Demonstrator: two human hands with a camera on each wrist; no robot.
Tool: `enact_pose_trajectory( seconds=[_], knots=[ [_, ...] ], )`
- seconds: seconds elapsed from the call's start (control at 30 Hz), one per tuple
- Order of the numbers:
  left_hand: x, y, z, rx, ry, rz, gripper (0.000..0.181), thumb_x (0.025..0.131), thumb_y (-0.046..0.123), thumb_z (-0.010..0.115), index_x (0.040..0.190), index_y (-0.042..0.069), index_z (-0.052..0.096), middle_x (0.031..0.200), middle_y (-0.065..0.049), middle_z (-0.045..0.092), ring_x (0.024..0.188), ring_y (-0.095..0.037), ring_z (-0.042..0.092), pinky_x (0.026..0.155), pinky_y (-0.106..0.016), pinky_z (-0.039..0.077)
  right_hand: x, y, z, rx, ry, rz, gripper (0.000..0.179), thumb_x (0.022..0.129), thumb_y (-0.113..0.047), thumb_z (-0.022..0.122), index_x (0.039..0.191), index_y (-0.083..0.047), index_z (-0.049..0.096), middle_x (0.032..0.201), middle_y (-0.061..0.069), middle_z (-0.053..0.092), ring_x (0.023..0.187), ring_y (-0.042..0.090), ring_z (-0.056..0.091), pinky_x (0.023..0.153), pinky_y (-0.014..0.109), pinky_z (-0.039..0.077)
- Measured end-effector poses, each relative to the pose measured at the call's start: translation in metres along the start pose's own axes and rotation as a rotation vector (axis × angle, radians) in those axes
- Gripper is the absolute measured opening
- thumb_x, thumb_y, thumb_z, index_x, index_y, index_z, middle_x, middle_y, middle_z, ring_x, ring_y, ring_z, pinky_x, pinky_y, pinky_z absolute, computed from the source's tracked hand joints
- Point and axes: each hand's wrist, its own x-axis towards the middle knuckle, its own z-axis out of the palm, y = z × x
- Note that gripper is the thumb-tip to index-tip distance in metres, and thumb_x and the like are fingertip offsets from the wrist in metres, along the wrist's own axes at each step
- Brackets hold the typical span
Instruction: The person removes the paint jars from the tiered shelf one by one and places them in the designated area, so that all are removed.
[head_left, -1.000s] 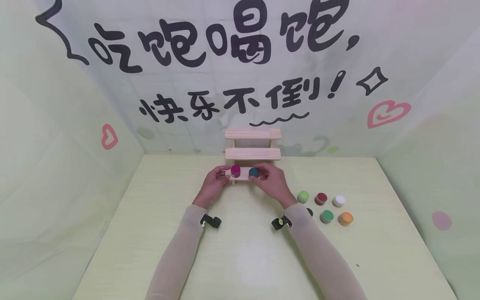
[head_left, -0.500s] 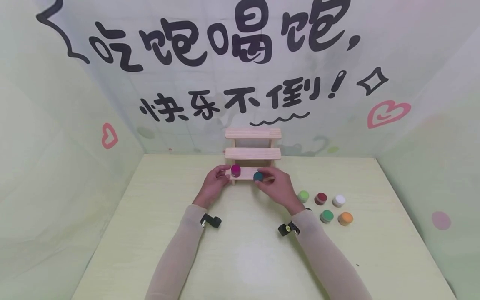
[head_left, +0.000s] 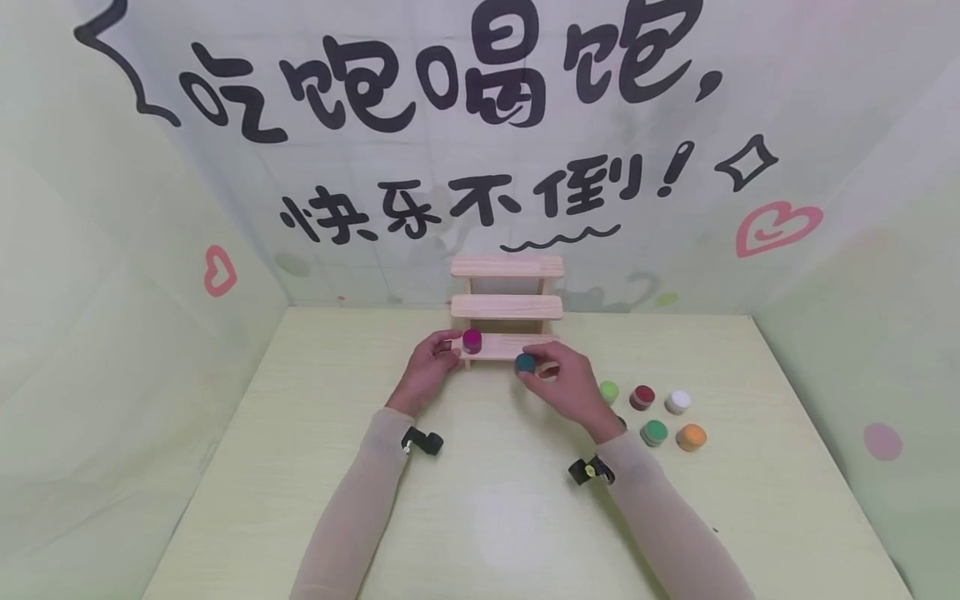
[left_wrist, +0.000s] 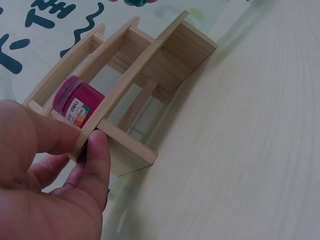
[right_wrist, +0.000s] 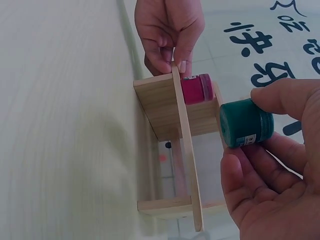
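A three-tier wooden stand (head_left: 506, 307) stands at the back of the table. On the left part of its lowest step sits a magenta paint jar (head_left: 472, 341), label visible in the left wrist view. My left hand (head_left: 427, 371) pinches the left end of that step between thumb and fingers (left_wrist: 97, 160), close beside the jar. In my right hand (head_left: 566, 385) is a teal paint jar (right_wrist: 245, 122), held between thumb and fingers. It is off the step, in front of the step's right part, apart from the wood in the right wrist view.
To the right on the table (head_left: 480, 517) stand several more paint jars: light green (head_left: 609, 392), dark red (head_left: 642, 397), white (head_left: 678, 402), green (head_left: 654, 432) and orange (head_left: 691, 437). A dark one is mostly hidden by the right wrist. A printed cloth wall (head_left: 420, 275) rises behind the stand.
My right hand has moved to the right and toward me, carrying the teal paint jar away from the magenta one. My left hand has stayed on the stand.
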Motion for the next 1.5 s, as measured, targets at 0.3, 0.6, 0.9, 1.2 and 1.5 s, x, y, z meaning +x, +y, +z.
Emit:
enact_pose_trajectory(
  seconds=[0.3, 0.6, 0.9, 1.2, 1.5],
  knots=[
    [0.001, -0.001, 0.0, 0.001, 0.004, -0.009, 0.04, 0.101, 0.005, 0.064, 0.141, 0.011, 0.063, 0.122, -0.01, 0.061, 0.108, -0.018, 0.061, 0.097, -0.027, 0.06, -0.015, 0.001, -0.011, 0.003, -0.002, -0.008, 0.045, 0.093, -0.016, 0.082, 0.134, -0.004, 0.069, 0.115, 0.008, 0.074, 0.104, 0.024, 0.07, 0.085, 0.035, 0.066],
    [-0.001, -0.001, -0.001, 0.018, 0.009, -0.019, 0.038, 0.102, 0.006, 0.063, 0.14, 0.013, 0.064, 0.12, -0.009, 0.059, 0.106, -0.018, 0.058, 0.098, -0.029, 0.06, -0.03, 0.004, -0.023, -0.01, 0.018, -0.031, 0.042, 0.092, -0.016, 0.083, 0.131, -0.006, 0.071, 0.113, 0.005, 0.075, 0.104, 0.022, 0.07, 0.083, 0.043, 0.067],
    [0.002, -0.001, -0.002, 0.02, 0.004, -0.011, 0.039, 0.102, 0.006, 0.064, 0.14, 0.013, 0.064, 0.123, -0.011, 0.061, 0.109, -0.019, 0.06, 0.101, -0.031, 0.059, -0.045, 0.006, -0.035, -0.021, 0.016, -0.02, 0.042, 0.092, -0.017, 0.082, 0.131, -0.006, 0.071, 0.115, 0.005, 0.075, 0.104, 0.02, 0.07, 0.085, 0.042, 0.067],
    [0.002, 0.0, -0.001, 0.038, -0.002, -0.009, 0.039, 0.102, 0.007, 0.064, 0.14, 0.013, 0.063, 0.124, -0.011, 0.061, 0.11, -0.019, 0.06, 0.103, -0.033, 0.059, -0.06, 0.01, -0.048, -0.043, 0.027, 0.015, 0.041, 0.091, -0.015, 0.083, 0.129, -0.006, 0.072, 0.114, 0.005, 0.076, 0.101, 0.019, 0.07, 0.084, 0.03, 0.066],
    [0.0, 0.001, 0.0, 0.043, 0.004, -0.016, 0.038, 0.102, 0.008, 0.064, 0.14, 0.014, 0.063, 0.124, -0.01, 0.061, 0.109, -0.019, 0.061, 0.101, -0.03, 0.06, -0.078, 0.021, -0.062, -0.066, 0.041, -0.003, 0.04, 0.091, -0.014, 0.083, 0.129, -0.004, 0.072, 0.11, 0.005, 0.077, 0.095, 0.014, 0.07, 0.082, 0.039, 0.068]
  ],
)
